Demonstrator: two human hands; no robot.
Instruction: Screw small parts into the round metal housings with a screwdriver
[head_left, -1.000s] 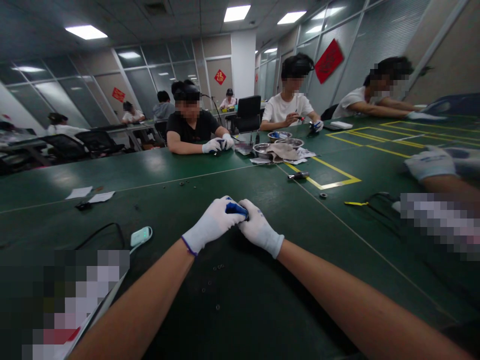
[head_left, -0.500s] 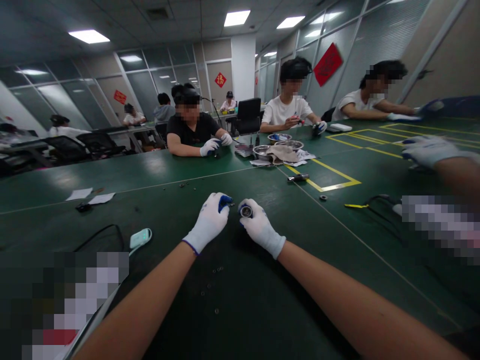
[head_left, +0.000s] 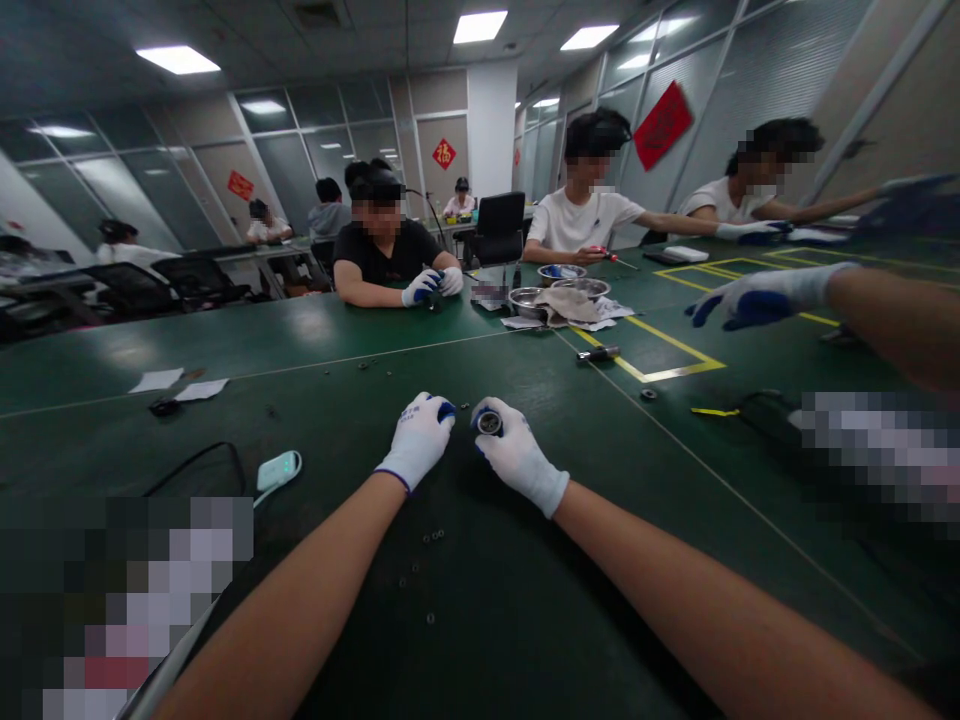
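In the head view, the person's right hand [head_left: 519, 452] is closed around a round metal part [head_left: 490, 424], its ringed end facing the wearer. Just beside it, the left hand [head_left: 420, 434] has its fingers curled; I can't tell whether they hold anything. Small rings [head_left: 430, 619] lie nearer the wearer on the green bench [head_left: 337, 630].

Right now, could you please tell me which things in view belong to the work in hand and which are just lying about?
Part of the work:
round metal part, in the right hand
probably the tiny piece by the left hand
perhaps the small rings nearer the camera

Apparently lying about:
pale green device
papers
dark cylinder beyond the right hand
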